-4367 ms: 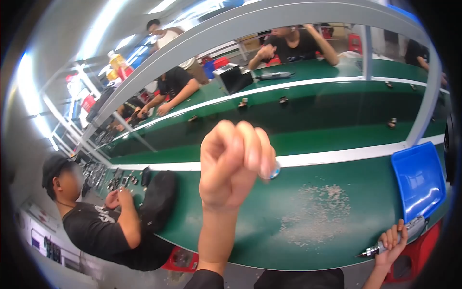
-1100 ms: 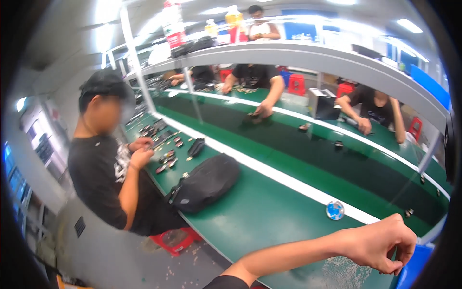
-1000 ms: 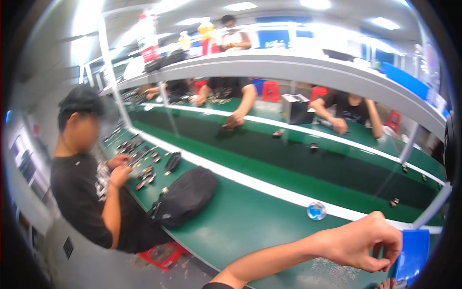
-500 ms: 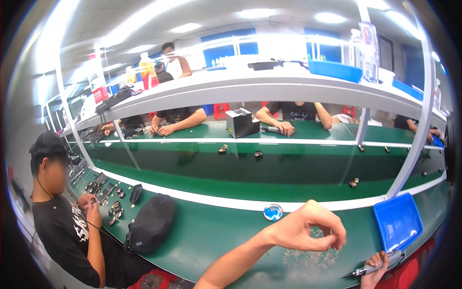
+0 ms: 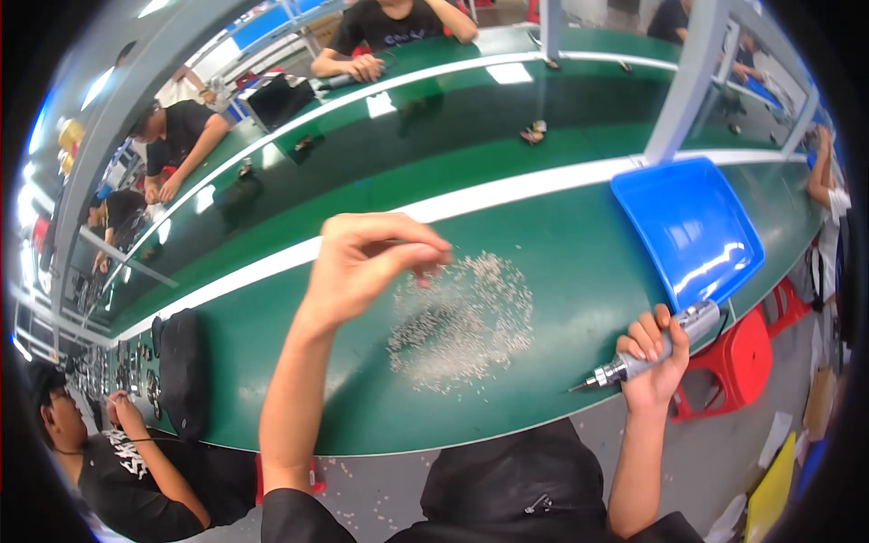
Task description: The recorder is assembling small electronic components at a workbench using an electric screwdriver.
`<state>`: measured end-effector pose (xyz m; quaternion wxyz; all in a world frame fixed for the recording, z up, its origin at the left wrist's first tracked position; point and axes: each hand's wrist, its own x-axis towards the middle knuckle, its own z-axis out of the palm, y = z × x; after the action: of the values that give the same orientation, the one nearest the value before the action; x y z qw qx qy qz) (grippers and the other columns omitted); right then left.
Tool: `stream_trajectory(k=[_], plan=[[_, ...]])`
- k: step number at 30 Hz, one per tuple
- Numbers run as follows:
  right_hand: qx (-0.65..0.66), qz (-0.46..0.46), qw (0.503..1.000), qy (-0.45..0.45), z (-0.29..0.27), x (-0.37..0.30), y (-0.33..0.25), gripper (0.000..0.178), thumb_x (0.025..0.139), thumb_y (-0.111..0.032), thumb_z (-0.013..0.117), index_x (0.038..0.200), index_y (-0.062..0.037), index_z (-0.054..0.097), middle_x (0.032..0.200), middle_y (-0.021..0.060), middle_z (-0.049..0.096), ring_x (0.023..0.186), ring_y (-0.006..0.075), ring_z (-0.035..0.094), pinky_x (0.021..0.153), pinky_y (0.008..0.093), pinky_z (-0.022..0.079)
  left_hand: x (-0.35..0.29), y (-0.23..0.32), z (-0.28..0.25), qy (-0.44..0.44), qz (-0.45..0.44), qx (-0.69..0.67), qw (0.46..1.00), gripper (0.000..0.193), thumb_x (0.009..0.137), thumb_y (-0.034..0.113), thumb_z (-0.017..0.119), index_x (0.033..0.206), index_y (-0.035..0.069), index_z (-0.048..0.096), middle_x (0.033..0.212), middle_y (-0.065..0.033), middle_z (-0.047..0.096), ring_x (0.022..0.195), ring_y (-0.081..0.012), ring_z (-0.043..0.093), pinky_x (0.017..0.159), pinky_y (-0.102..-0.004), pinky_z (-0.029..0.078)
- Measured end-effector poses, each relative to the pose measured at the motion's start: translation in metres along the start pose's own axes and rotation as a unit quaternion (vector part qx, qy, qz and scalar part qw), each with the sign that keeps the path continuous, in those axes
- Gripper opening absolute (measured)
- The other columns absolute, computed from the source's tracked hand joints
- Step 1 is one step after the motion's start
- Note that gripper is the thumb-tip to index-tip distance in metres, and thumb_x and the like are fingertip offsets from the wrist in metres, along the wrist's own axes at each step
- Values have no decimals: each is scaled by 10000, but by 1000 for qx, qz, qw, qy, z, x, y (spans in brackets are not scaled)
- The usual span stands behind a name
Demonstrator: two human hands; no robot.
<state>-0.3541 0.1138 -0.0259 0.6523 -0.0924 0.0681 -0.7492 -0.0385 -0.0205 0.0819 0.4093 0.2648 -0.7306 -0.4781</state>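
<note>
My left hand (image 5: 369, 267) hovers over the green worktop (image 5: 262, 362), beside a scattered patch of tiny pale pieces (image 5: 466, 335) that look like small screws. Its thumb and fingers are curled together, and anything between the fingertips is too small or hidden to make out. On the right, my right hand (image 5: 654, 357) is wrapped round a grey electric screwdriver (image 5: 692, 328). The tool's thin bit points left, above the near edge of the worktop.
A blue tray (image 5: 692, 231) lies beyond the screwdriver. A black bag (image 5: 184, 376) rests at the left, near a seated co-worker (image 5: 136, 471). Red stools (image 5: 738, 362) stand at the right. Past a white rail (image 5: 507, 187) runs a green belt with small parts (image 5: 534, 133); other people sit behind it.
The view has turned down and to the right, bringing the scattered pieces and the tray nearer the middle. My left hand stays curled; my right hand still grips the screwdriver. The round tin no longer shows.
</note>
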Motion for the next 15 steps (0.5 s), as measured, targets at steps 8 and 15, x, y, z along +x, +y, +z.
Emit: stream_trajectory(k=[8,15], plan=[[-9,17,1000,-2,1,1,-9,101,905,-159,518,872,-81,463,615,-10,348,548,90,378,575,257,347,-60,-32,-21,153,-86,107,979,68,782,-102,622,828,-86,670,758,-157,654,632,-183,623,546,-270,531],[-9,16,1000,-7,-2,0,-8,108,904,-162,524,878,-77,462,614,-8,354,548,93,393,577,261,353,-106,-24,-10,159,-86,20,983,139,685,-141,666,663,-48,566,667,-140,607,577,-170,585,492,-283,497]])
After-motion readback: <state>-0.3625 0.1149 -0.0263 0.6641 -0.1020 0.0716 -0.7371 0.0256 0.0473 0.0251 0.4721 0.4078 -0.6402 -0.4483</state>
